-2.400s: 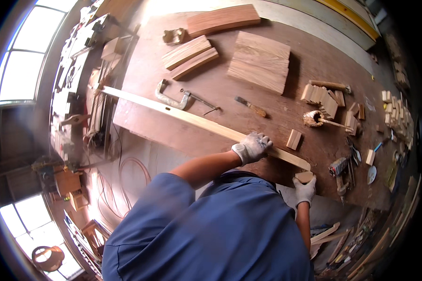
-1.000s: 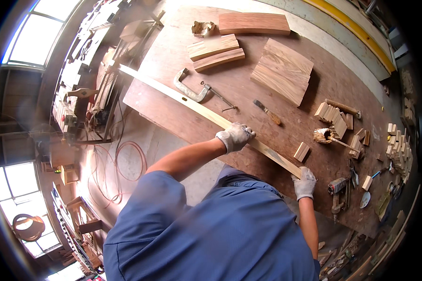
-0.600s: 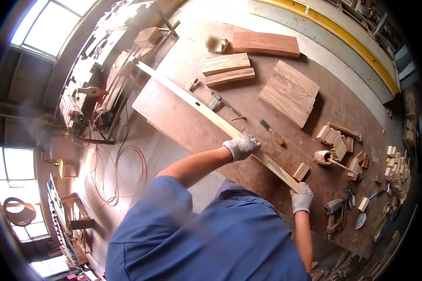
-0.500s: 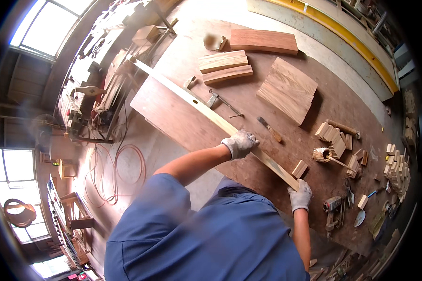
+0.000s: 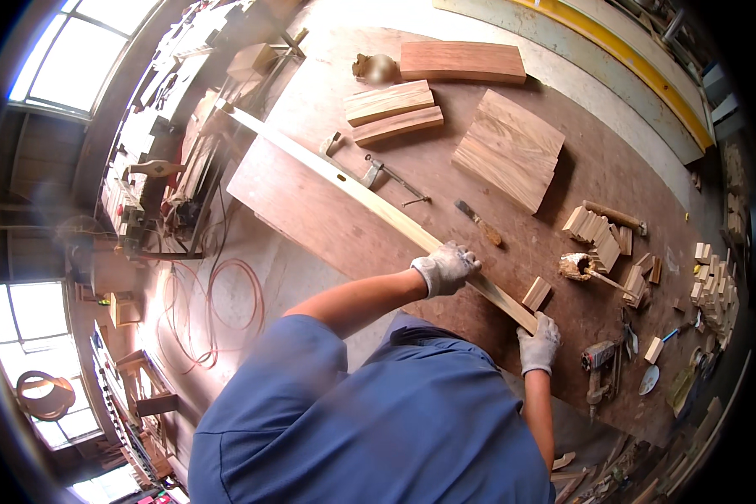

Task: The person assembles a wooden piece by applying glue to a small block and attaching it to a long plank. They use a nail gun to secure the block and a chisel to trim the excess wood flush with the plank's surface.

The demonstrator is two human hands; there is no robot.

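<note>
Long pale strip [image 5: 370, 197] lies diagonally across the worktop [image 5: 328, 218], its far end overhanging the left edge. Left hand [image 5: 445, 267], gloved, rests on top of the strip near its near end, fingers curled over it. Right hand [image 5: 539, 344], gloved, has fingers closed around the near end. Clamp [image 5: 386, 175] and chisel [image 5: 479, 223] lie just beyond the strip. Advice: keep downward pressure even, move the strip along its length, and mind the small block [image 5: 536, 293] beside it.
</note>
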